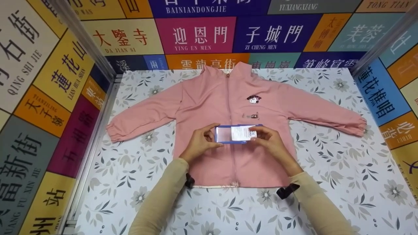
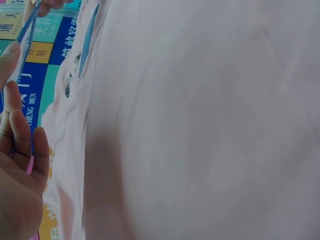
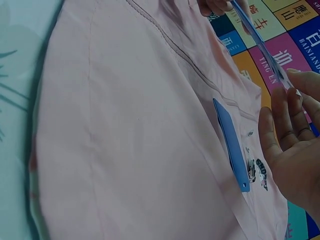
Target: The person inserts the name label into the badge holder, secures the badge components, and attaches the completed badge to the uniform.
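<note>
A clear card holder (image 1: pixel 228 142) with a blue frame is held up over a pink zip-up jacket (image 1: pixel 202 160). My left hand (image 1: pixel 200 140) pinches its left end between thumb and fingers. At the other end my right hand (image 1: pixel 269 140) pinches a white printed card (image 1: pixel 241 133), which covers the right part of the holder in the head view. In the right wrist view, the holder (image 3: pixel 260 42) appears nearly edge-on between both hands. Below it, a flat blue piece (image 3: pixel 232 147) with a small hole lies on the jacket; the head view mostly hides it.
The jacket lies spread with both sleeves out on a table (image 1: pixel 326 195) covered in leaf-print cloth. A small cartoon patch (image 1: pixel 253 99) and a small metallic item (image 1: pixel 254 115) are on its chest. Colourful sign-printed walls (image 1: pixel 196 34) stand behind and at both sides.
</note>
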The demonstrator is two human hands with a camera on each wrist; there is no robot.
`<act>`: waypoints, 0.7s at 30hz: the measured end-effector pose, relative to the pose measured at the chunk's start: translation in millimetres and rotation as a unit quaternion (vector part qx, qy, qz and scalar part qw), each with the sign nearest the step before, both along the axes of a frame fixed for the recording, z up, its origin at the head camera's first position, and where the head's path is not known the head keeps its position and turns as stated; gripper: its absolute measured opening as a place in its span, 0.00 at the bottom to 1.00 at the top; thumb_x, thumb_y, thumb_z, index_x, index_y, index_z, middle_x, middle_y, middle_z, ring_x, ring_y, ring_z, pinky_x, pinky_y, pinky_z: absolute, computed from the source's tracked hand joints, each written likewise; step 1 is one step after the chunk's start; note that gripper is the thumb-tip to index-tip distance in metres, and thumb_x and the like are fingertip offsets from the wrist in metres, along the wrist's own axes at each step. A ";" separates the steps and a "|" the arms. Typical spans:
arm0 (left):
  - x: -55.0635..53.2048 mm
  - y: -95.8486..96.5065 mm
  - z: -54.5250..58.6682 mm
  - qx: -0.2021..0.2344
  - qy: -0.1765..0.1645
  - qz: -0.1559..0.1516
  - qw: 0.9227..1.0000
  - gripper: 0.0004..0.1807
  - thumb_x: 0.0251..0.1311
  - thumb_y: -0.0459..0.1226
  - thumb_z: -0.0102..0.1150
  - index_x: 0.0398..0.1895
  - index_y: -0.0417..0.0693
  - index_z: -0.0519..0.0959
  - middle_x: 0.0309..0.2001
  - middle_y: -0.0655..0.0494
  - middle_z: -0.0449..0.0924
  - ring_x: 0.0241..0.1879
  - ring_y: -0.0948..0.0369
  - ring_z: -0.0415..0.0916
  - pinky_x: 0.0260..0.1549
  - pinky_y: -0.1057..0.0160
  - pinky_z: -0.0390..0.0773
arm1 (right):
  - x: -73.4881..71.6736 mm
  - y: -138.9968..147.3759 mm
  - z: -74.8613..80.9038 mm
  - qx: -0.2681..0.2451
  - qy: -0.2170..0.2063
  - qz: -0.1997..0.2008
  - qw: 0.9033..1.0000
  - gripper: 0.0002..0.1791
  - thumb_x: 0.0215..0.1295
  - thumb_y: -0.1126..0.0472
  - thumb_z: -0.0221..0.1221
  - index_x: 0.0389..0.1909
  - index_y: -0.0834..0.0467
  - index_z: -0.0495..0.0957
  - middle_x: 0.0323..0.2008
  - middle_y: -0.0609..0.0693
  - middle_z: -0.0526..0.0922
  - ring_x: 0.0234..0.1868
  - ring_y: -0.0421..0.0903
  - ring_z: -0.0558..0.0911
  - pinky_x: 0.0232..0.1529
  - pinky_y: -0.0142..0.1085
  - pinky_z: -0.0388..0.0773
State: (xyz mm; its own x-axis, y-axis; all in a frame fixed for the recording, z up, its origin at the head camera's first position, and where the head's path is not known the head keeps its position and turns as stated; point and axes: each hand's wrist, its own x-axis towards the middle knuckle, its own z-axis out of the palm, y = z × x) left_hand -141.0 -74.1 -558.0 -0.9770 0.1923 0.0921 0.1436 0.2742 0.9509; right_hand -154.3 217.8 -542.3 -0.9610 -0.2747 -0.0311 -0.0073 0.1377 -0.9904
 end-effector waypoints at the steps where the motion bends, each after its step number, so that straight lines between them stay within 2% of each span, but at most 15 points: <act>1: 0.1 0.1 0.1 -0.001 -0.001 -0.001 1.000 0.42 0.38 0.29 0.80 0.64 0.46 0.76 0.24 0.41 0.78 0.22 0.66 0.70 0.27 0.72 0.73 | 0.0 -0.6 -0.5 0.001 -0.002 -0.001 1.000 0.23 0.57 0.70 0.67 0.56 0.66 0.78 0.46 0.47 0.85 0.40 0.40 0.81 0.43 0.28 0.80; 5: 0.5 0.1 -1.0 -0.003 0.000 -0.004 1.000 0.42 0.38 0.32 0.81 0.63 0.50 0.76 0.24 0.42 0.79 0.22 0.66 0.70 0.28 0.71 0.75 | 0.0 -2.5 -2.7 0.006 -0.008 0.005 1.000 0.24 0.58 0.70 0.67 0.57 0.66 0.78 0.51 0.61 0.82 0.41 0.38 0.80 0.45 0.28 0.79; 8: 0.0 -0.5 -2.6 0.002 0.006 -0.009 1.000 0.41 0.37 0.36 0.82 0.62 0.54 0.77 0.23 0.45 0.79 0.22 0.66 0.72 0.28 0.71 0.77 | 0.6 -4.5 -1.2 0.008 -0.009 0.010 1.000 0.24 0.58 0.70 0.66 0.57 0.67 0.78 0.54 0.65 0.80 0.42 0.38 0.80 0.45 0.27 0.78; 12: -1.2 -1.8 -2.7 0.007 0.013 -0.015 1.000 0.41 0.38 0.38 0.82 0.62 0.57 0.78 0.23 0.48 0.79 0.23 0.66 0.74 0.28 0.70 0.79 | 5.1 -9.8 13.2 0.014 -0.005 0.016 1.000 0.23 0.58 0.69 0.67 0.56 0.67 0.78 0.52 0.57 0.82 0.42 0.39 0.79 0.46 0.28 0.78; 15: -2.1 -2.8 -2.0 0.009 0.017 -0.018 1.000 0.41 0.38 0.38 0.82 0.62 0.53 0.78 0.23 0.49 0.78 0.23 0.66 0.74 0.28 0.69 0.79 | 8.0 -13.4 22.6 0.012 0.001 0.020 1.000 0.23 0.59 0.69 0.66 0.56 0.67 0.78 0.50 0.52 0.83 0.41 0.39 0.79 0.45 0.28 0.78; 21: -2.2 -1.9 -0.1 0.002 0.009 -0.015 1.000 0.42 0.38 0.37 0.82 0.64 0.48 0.76 0.23 0.55 0.77 0.24 0.66 0.71 0.27 0.70 0.76 | 8.2 -16.6 25.4 0.007 0.000 0.021 1.000 0.22 0.58 0.68 0.67 0.55 0.67 0.79 0.50 0.55 0.84 0.40 0.39 0.80 0.45 0.28 0.78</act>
